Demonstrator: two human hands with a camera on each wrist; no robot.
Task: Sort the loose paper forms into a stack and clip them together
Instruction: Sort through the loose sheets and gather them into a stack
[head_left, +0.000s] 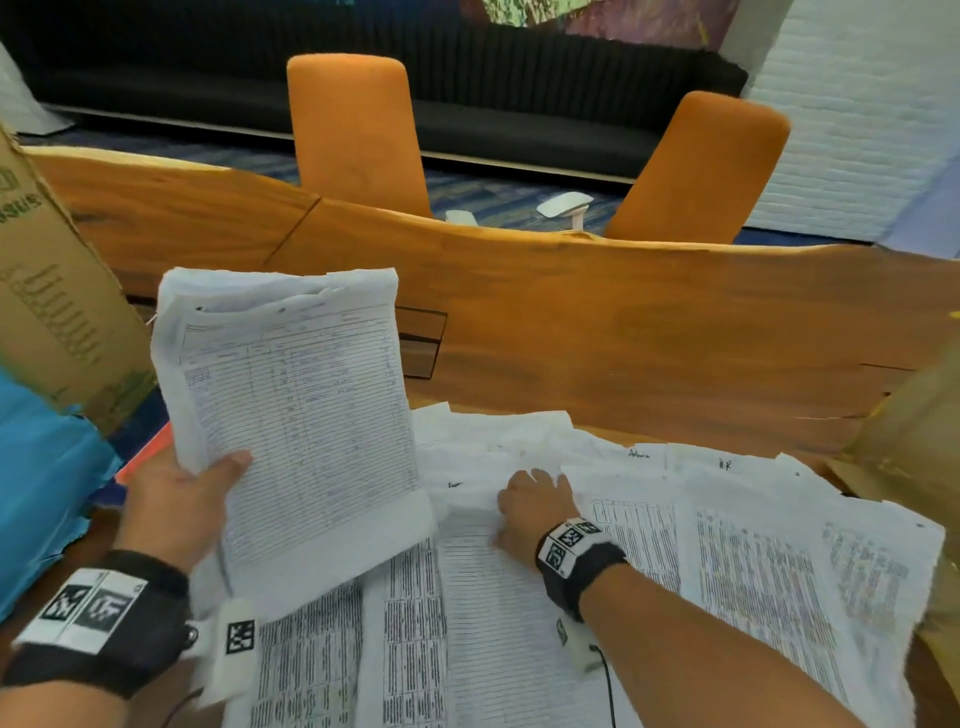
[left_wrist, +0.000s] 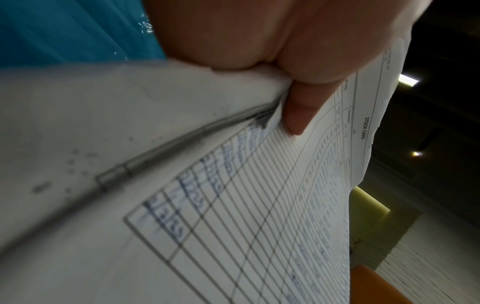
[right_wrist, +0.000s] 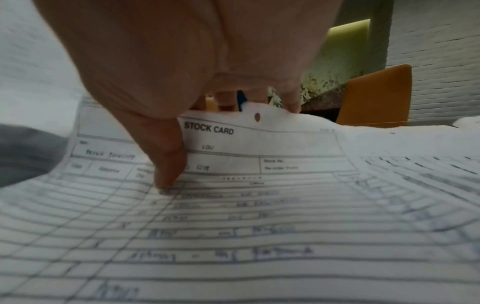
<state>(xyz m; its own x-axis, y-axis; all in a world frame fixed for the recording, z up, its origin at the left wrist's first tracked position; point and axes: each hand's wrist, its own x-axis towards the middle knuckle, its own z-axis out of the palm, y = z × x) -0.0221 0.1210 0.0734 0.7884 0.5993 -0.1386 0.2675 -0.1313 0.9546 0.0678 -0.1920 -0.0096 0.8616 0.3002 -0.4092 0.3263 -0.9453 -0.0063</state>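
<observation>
Two hands are seen at work. A thick, ragged-edged stack of forms (head_left: 296, 415) is gripped by the left hand (head_left: 176, 501), its fingers hidden behind the paper, thumb on top. A ruled "STOCK CARD" sheet (right_wrist: 259, 205) is pinched at its top edge by the right hand (head_left: 535, 512). Loose forms (head_left: 753, 561) are spread over the wooden table (head_left: 623, 332), their handwriting blurred.

Person's arms: bare forearms, a wrist rig on each.
Left wrist band (head_left: 98, 618) and right wrist band (head_left: 576, 553) were black with white black-patterned marker tags; each carried a small white camera unit, a thin black cable trailing from the right.
</observation>
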